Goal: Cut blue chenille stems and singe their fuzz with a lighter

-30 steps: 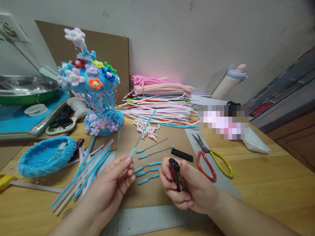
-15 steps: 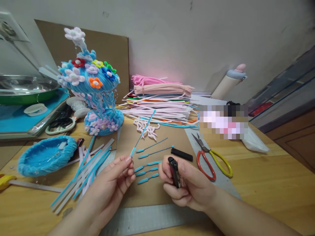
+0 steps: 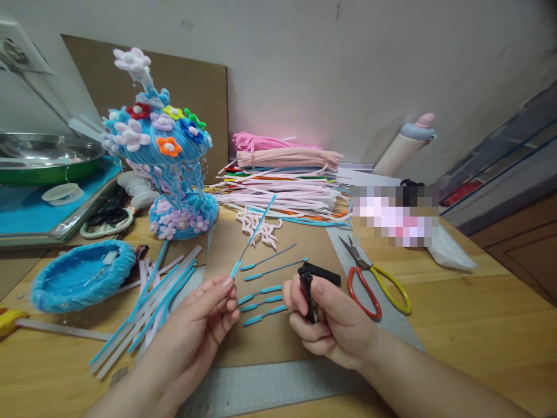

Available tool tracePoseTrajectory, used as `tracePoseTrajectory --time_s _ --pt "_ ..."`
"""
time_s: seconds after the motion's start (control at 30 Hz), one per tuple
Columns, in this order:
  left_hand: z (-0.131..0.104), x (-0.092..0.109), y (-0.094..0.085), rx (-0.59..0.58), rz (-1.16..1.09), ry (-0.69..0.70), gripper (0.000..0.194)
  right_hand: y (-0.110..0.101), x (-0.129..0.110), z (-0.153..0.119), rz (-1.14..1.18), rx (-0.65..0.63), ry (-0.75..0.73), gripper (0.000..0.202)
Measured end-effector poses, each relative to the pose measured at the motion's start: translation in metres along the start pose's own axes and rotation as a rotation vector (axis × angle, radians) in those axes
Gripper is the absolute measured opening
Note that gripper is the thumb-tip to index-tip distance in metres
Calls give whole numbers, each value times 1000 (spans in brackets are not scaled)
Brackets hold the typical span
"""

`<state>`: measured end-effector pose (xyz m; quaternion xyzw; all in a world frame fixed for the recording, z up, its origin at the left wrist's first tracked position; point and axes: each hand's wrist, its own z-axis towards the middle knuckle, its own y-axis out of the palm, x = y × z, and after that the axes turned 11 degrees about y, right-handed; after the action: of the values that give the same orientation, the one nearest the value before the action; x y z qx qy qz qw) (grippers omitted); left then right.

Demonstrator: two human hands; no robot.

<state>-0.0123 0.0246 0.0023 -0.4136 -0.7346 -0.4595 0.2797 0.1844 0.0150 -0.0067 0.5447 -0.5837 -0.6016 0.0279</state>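
Observation:
Between thumb and fingertips, my left hand (image 3: 209, 316) pinches the lower end of a blue pipe cleaner (image 3: 253, 233), which slants up to the right and is thin along its middle. My right hand (image 3: 326, 316) is wrapped round a small black tool (image 3: 308, 293), held upright; it looks like a lighter. On the brown cardboard (image 3: 256, 351) between and beyond my hands lie several blue pieces (image 3: 263, 301) with thinned stretches. Curly pale pink pieces (image 3: 260, 229) rest farther back. Just behind my right hand is a black bar (image 3: 324, 273).
Red-and-yellow-handled pliers (image 3: 376, 278) lie at the right. A blue flowered ornament (image 3: 161, 139) stands at back left, near a fuzzy blue ring-shaped piece (image 3: 82, 276) and loose strips (image 3: 148, 316). Pipe cleaner bundles (image 3: 282, 174) are stacked at the back, with a bottle (image 3: 404, 148) beyond.
My right hand has shifted slightly upward with the black tool, now overlapping the black bar's left end in view. My left hand and its pipe cleaner have hardly moved.

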Motion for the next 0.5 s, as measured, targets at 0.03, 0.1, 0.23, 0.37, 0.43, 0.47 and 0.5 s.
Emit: tracePoseTrajectory --time_s 0.03,0.1,0.23,0.37,0.43,0.47,0.5 --pt "0 0 0 2 -1 -1 9 0 0 0 6 14 -4 38" --pt "-1 0 0 -4 -3 -1 9 0 -1 1 22 39 -5 40" --pt "0 -1 0 -15 -6 -5 8 1 0 3 44 92 -13 40" --pt "0 -2 0 -17 -3 -12 8 -2 5 9 -57 179 -78 30" --pt "0 -2 0 -24 0 -19 8 -6 7 12 -179 223 -101 25" --pt "0 -2 0 -28 2 -24 8 -7 7 13 -237 249 -104 24" --pt "-1 -2 0 -33 5 -29 8 -8 7 13 -278 279 -99 23"
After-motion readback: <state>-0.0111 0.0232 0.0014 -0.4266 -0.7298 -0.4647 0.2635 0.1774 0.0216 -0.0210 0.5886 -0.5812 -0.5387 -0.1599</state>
